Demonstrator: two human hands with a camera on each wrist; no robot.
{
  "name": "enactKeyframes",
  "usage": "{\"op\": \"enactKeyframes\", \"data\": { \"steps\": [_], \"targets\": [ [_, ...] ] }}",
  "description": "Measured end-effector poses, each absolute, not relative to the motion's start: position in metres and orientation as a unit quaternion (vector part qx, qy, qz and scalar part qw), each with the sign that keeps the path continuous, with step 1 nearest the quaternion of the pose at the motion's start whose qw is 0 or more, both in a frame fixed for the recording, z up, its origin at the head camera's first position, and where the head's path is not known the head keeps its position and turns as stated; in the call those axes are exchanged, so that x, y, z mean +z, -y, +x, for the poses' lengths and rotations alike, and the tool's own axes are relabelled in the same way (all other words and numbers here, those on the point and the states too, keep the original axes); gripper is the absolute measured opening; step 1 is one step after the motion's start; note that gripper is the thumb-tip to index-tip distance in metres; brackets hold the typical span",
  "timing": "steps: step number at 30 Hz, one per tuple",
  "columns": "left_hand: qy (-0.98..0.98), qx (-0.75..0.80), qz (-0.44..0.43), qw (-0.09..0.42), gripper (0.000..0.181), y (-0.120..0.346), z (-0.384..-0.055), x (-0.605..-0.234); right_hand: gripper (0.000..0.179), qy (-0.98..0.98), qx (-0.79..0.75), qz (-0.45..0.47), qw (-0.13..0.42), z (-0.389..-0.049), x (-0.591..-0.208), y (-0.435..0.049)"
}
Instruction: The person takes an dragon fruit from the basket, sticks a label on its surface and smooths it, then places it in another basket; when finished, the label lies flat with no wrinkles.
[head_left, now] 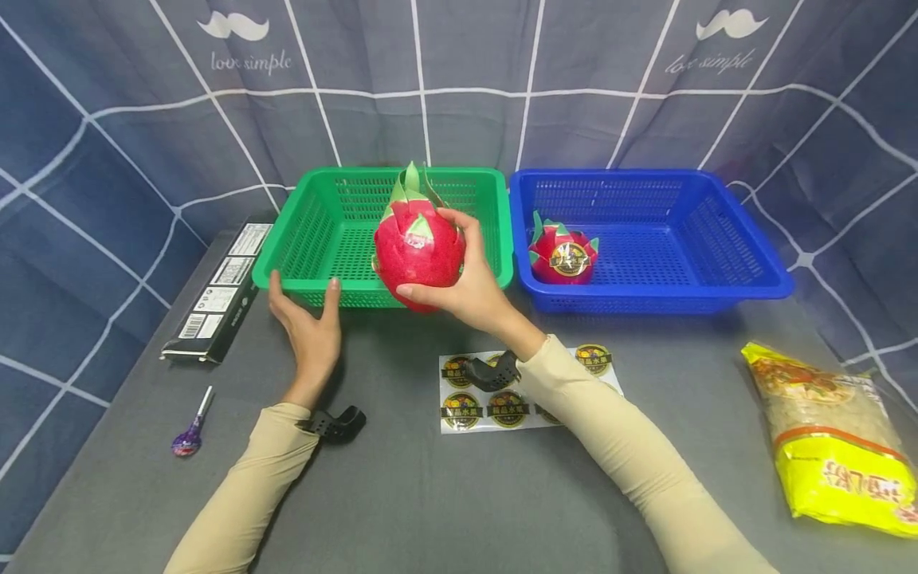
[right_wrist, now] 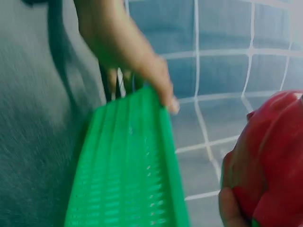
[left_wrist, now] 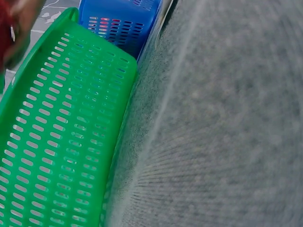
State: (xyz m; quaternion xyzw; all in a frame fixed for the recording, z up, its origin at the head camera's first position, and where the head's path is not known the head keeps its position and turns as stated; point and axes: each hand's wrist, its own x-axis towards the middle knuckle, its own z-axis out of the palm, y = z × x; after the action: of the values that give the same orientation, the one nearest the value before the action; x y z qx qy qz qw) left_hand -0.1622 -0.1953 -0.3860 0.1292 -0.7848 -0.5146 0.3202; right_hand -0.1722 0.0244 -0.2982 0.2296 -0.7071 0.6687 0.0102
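Note:
My right hand (head_left: pixel 476 283) grips a red dragon fruit (head_left: pixel 417 253) with green leaf tips, thumb across its front and fingers at its upper right. The fruit is above the front rim of the green basket (head_left: pixel 502 231); in the right wrist view the same dragon fruit (right_wrist: pixel 272 165) appears at the right edge. At the basket's front left corner is my left hand (head_left: pixel 308 331), its thumb and forefinger spread against the rim. A second dragon fruit (head_left: pixel 555 275), bearing a round black and gold sticker (head_left: pixel 569 259), sits in the left end of the blue basket (head_left: pixel 645 292).
A sheet of round stickers (head_left: pixel 466 422) lies below the right forearm. To the left are a long black box (head_left: pixel 215 299) and a purple lollipop (head_left: pixel 188 438). A yellow food bag (head_left: pixel 835 446) lies at the right. Behind the baskets hangs a checked cloth (head_left: pixel 473 56).

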Motion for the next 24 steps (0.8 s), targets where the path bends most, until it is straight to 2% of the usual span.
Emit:
{"op": "enactKeyframes", "data": {
  "steps": [6, 13, 19, 24],
  "targets": [
    [0.786, -0.514, 0.128, 0.320, 0.087, 0.196, -0.161, -0.384, 0.090, 0.733, 0.636, 0.242, -0.009, -0.125, -0.303, -0.048],
    [0.787, -0.513, 0.126, 0.318, 0.086, 0.194, -0.160, -0.384, 0.094, 0.781, 0.579, 0.228, -0.048, -0.061, -0.333, -0.084],
    [0.787, -0.512, 0.127, 0.321, 0.086, 0.195, -0.160, -0.384, 0.095, 0.818, 0.524, 0.237, -0.020, -0.024, -0.359, -0.112],
    [0.789, -0.511, 0.130, 0.317, 0.085, 0.196, -0.159, -0.384, 0.091, 0.836, 0.504, 0.216, -0.003, -0.009, -0.372, -0.126]
  ]
}}
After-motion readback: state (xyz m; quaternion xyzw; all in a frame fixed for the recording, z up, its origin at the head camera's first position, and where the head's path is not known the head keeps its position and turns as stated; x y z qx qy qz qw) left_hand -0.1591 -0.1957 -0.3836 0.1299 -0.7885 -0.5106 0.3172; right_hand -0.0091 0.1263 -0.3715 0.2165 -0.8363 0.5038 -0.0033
